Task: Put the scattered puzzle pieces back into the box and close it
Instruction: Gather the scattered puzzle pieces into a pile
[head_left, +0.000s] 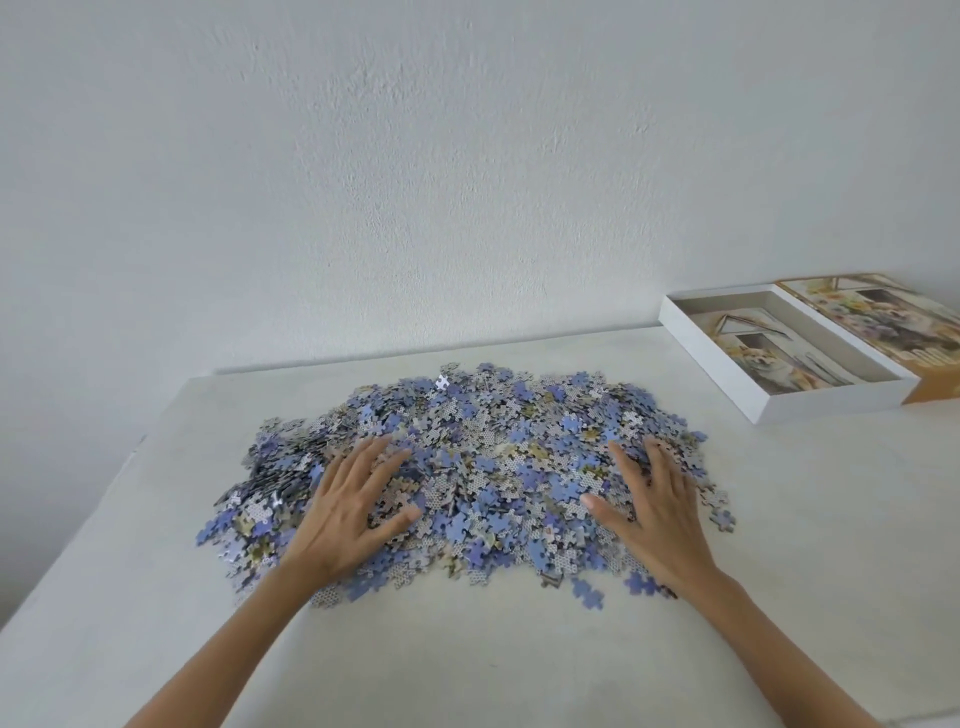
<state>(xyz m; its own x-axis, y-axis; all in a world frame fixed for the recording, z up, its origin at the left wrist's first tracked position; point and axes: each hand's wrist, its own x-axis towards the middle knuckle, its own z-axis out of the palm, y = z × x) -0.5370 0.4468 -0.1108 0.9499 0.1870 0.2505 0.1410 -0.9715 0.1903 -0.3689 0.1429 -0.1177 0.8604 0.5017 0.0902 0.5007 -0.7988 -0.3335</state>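
Observation:
A wide heap of blue and grey puzzle pieces (493, 467) lies in the middle of the white table (467, 649). My left hand (348, 514) rests flat on the heap's left part, fingers spread. On the right part my right hand (654, 509) lies flat too, fingers spread. Neither hand holds a piece. At the back right stands the open white box (727, 384), with only a printed picture sheet inside. Its lid (883, 322), with a dog picture, lies right beside it, further right.
A white wall (467, 156) runs along the table's far edge, just behind the heap and the box. The table's left edge slants from the far left corner toward me. A few loose pieces (589, 595) lie at the heap's near edge.

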